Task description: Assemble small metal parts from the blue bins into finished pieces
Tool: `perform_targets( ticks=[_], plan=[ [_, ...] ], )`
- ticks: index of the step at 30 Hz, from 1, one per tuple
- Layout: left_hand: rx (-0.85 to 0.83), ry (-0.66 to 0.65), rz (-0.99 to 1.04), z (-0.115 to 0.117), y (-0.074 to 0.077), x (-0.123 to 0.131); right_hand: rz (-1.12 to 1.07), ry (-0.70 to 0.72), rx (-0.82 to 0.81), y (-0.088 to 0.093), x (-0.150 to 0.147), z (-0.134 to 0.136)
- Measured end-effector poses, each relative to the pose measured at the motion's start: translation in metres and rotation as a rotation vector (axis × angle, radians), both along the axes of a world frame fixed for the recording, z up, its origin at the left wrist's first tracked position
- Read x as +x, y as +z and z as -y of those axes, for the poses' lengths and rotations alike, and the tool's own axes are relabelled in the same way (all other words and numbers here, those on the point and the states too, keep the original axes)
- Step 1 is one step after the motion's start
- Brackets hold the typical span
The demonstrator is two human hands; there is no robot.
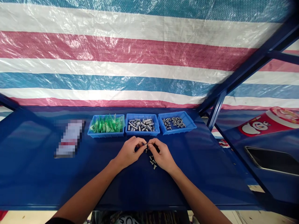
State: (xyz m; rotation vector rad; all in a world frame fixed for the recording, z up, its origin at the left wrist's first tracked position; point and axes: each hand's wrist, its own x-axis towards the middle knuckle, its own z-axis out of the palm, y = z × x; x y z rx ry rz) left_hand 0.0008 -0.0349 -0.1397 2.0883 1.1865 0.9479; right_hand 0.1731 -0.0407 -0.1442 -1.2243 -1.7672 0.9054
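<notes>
My left hand [131, 151] is closed in a pinch, with a small metal piece [145, 145] at its thumb and fingertip. The piece looks like a screw, though the fingers partly cover it. Facing it, almost touching, my right hand [163, 156] has thumb and fingers curled together; whatever is in them is hidden. Several loose screws [154, 167] lie on the blue table [105, 183] beside and under my right hand. Just beyond the hands stands a blue bin [142, 133] of metal cylinders [147, 123]. Another blue bin [177, 130] to its right holds screws [174, 122].
Left of these, a third blue bin [106, 135] contains green packets [108, 124]. A blurred, phone-shaped object [70, 137] lies at the left. On the right are a dark phone [272, 159], a red cup [268, 123] and a blue frame post [216, 110]. Striped sheeting [140, 49] hangs behind.
</notes>
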Motion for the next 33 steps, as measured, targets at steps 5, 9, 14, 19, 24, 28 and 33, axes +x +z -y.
perform_targets(
  ticks=[5, 9, 14, 19, 24, 28, 33],
  plan=[
    [-0.022, 0.014, 0.027, -0.0006, -0.0004, 0.0019, -0.004, 0.020, -0.025, 0.0003, -0.0007, 0.0007],
    [-0.046, -0.019, 0.074, 0.0004, 0.0009, 0.0030, 0.019, 0.059, -0.025, 0.0040, 0.0005, -0.0003],
    [-0.109, -0.076, 0.103, 0.0018, 0.0024, 0.0042, -0.060, 0.082, -0.097, 0.0058, 0.0036, -0.0009],
    [-0.182, -0.023, 0.112, 0.0010, 0.0057, 0.0037, -0.104, 0.047, -0.087, 0.0045, 0.0031, 0.0000],
    [-0.304, -0.011, 0.123, 0.0009, 0.0079, 0.0037, -0.107, 0.082, -0.047, 0.0063, 0.0009, 0.0008],
    [-0.264, -0.030, 0.135, 0.0007, 0.0054, 0.0042, -0.115, 0.089, -0.058, 0.0067, 0.0030, -0.0005],
    [-0.076, -0.035, 0.074, 0.0010, 0.0024, 0.0036, -0.109, 0.058, -0.152, 0.0069, 0.0069, -0.0034]
  ],
)
